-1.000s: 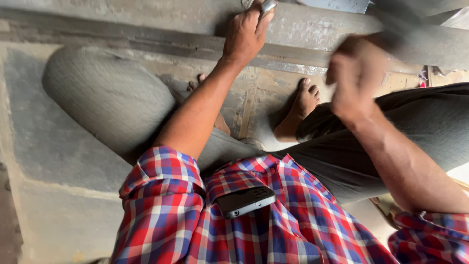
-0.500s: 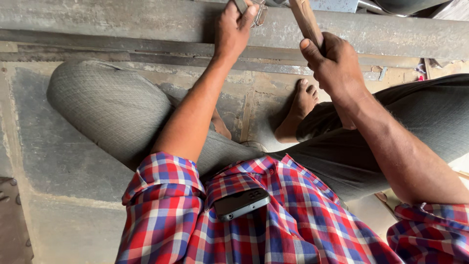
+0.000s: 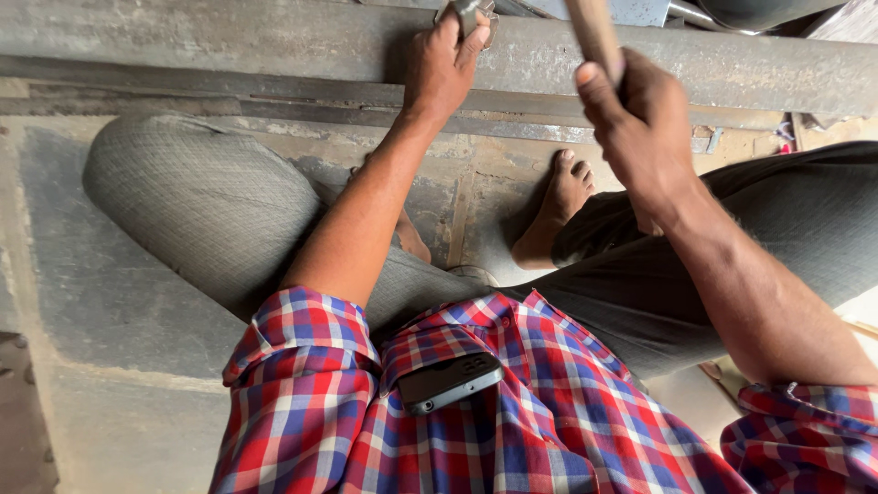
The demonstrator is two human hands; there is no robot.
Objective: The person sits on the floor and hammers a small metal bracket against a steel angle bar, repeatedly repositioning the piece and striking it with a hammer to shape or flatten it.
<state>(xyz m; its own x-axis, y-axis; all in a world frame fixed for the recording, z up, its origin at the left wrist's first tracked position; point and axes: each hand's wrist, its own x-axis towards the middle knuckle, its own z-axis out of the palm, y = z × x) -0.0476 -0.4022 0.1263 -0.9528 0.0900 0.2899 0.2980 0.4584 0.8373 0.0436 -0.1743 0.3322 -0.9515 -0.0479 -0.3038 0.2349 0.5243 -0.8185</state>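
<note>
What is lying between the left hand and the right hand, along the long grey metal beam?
In the head view, only bare beam separates the left hand from the right hand.

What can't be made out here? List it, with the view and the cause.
Head view only:
- Wooden handle in the right hand: its upper end is cut off by the top edge, so the tool's head is unseen.
- Small metal piece under the left hand: fingers and the top edge hide its shape.
- Phone: mostly sunk in the checked shirt pocket.
- Left foot: hidden behind the left forearm.
</note>
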